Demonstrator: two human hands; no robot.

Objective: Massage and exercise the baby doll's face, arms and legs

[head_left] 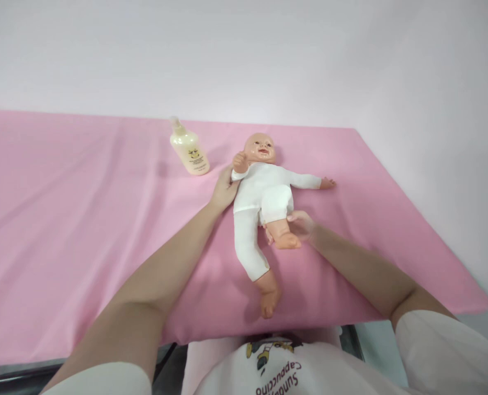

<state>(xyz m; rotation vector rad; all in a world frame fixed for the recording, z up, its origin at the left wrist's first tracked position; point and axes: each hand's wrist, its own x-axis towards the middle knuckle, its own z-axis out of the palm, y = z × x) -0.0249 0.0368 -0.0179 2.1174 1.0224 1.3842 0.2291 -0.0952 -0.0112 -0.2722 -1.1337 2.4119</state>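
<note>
Both hands are on the baby doll (pixel 260 197) lying face-up near the centre of the frame on the pink sheet (pixel 83 230). The left hand (pixel 224 189) cups the doll's side just under its raised arm, fingers wrapped loosely against the white sleeve rather than clamped shut. The right hand (pixel 301 226) closes around the doll's bent leg at the ankle, with the bare foot (pixel 287 240) sticking out toward the lower left of the hand.

As a judgement, the grip on the ankle looks like the weak point: the leg is smooth plastic and tapers, so a pull or lift could let it slide out of the fingers. The left hand only rests against the torso, so a sideways push might roll the doll toward the right of the frame. The loose sheet is already rippled and could bunch under the doll if it is dragged.

The doll lies between the two hands, head toward the upper part of the frame, its other leg stretched down toward the lower centre. A cream bottle (pixel 189 149) stands to the upper left of the doll, near the left hand but apart from it; a sweep of that forearm could knock it over.
</note>
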